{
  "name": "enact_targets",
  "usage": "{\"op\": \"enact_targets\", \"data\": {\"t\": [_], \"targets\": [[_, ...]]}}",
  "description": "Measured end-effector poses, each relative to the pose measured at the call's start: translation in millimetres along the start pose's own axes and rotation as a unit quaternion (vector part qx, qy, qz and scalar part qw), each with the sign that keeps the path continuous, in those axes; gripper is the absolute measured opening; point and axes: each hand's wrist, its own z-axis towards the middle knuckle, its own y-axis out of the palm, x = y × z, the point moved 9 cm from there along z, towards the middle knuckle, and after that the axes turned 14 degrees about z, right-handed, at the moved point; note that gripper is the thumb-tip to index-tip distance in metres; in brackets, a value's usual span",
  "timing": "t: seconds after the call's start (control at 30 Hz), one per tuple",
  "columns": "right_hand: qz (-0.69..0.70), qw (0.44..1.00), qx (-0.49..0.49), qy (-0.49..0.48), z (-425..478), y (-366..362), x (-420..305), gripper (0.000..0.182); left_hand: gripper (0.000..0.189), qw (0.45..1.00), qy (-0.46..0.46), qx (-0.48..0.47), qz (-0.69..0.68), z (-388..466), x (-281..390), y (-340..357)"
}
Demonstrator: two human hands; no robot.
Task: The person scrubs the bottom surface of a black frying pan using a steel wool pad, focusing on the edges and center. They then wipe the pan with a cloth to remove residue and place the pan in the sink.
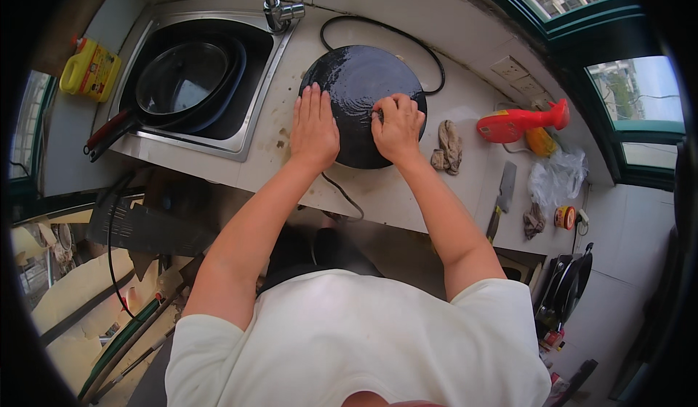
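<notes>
A round black appliance plate (360,74), wet and shiny with rippled streaks, lies on the counter before me. It may be an electric griddle; a black cord (392,25) loops behind it. My left hand (314,129) rests flat on its left edge, fingers straight and holding nothing. On the right part of the plate, my right hand (399,126) is bent with its fingertips down, closed around a small dark thing (380,115). Most of that thing is hidden by the fingers, so its kind is unclear.
Left is a steel sink (253,115) holding pans (182,77), under a faucet (278,12). A yellow jug (91,70) stands beyond. To the right lie a crumpled cloth (450,148), a red bottle (512,124), a cleaver (507,186) and a plastic bag (556,178).
</notes>
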Motion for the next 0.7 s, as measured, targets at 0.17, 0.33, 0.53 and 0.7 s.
{"op": "enact_targets", "data": {"t": [0.17, 0.33, 0.53, 0.7], "targets": [[-0.09, 0.979, 0.043, 0.175, 86, -10, 109, 0.024, 0.058, 0.999, 0.042, 0.004, -0.004, 7, 15, -4], [0.031, 0.998, -0.009, 0.05, 134, 97, -6, 0.027, 0.058, 0.998, 0.067, -0.01, -0.009, 8, 18, -3], [0.056, 0.992, -0.112, 0.019, 127, 135, -54, 0.021, 0.059, 0.995, 0.094, 0.002, -0.016, 10, 15, -7], [0.009, 0.995, 0.036, 0.098, 131, 70, 39, 0.021, 0.053, 0.992, 0.127, 0.002, -0.012, 20, 36, -1]]}}
